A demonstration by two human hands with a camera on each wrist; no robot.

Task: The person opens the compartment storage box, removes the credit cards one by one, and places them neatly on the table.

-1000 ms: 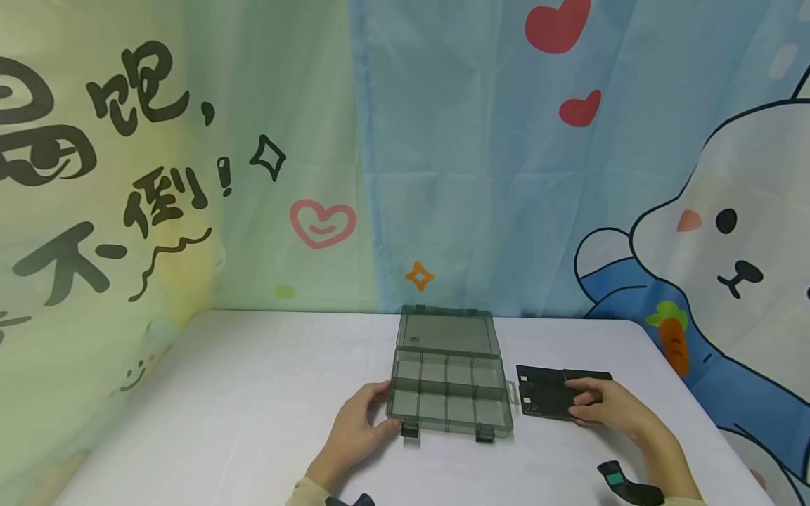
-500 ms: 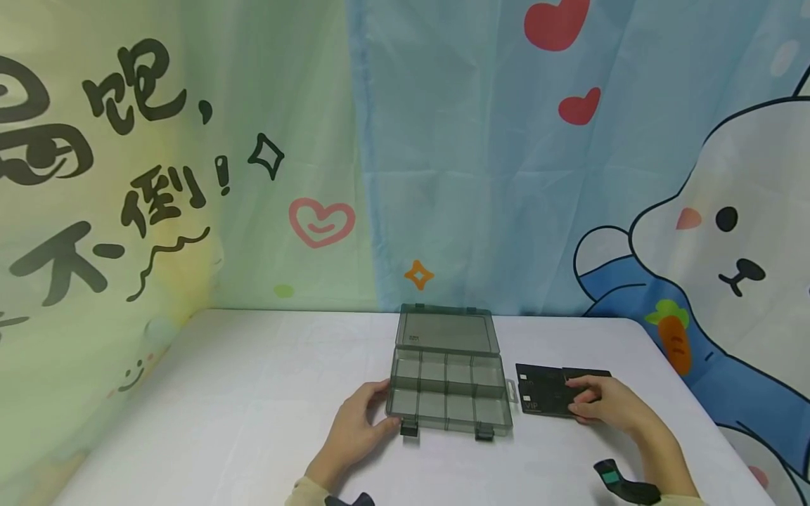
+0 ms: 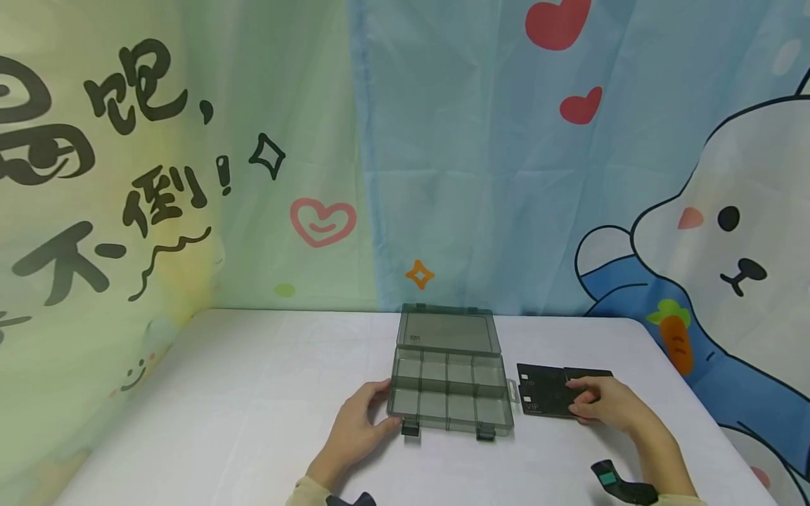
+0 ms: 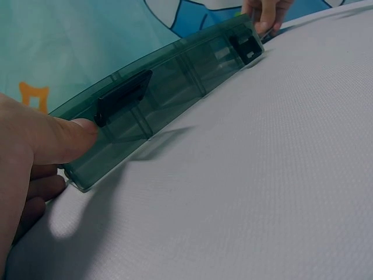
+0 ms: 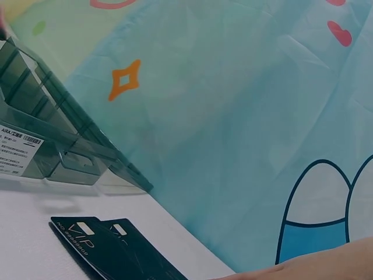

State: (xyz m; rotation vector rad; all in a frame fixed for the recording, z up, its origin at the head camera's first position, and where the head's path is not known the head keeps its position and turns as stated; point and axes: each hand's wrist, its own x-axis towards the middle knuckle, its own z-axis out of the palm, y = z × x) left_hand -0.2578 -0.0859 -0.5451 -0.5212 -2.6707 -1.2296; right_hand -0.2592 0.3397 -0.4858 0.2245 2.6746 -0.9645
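A translucent grey-green compartment box (image 3: 448, 392) stands on the table, its lid (image 3: 449, 333) folded back and its several divided compartments bare. My left hand (image 3: 356, 426) grips the box's near left corner, thumb at the front beside a black latch (image 4: 123, 98) and the other fingers round the side. Black VIP cards (image 3: 543, 400) lie overlapping to the right of the box. My right hand (image 3: 610, 404) holds the cards at their right part, with fingers curled; its fingertips partly hide them. In the right wrist view, two cards (image 5: 105, 245) show, the hand's grip out of sight.
A white cloth-covered table (image 3: 253, 393) carries everything. Behind it hangs a printed curtain (image 3: 481, 176) with hearts and a white cartoon animal. A paper label (image 5: 17, 150) is stuck on the box's right side, by a small hanging loop (image 5: 78, 162).
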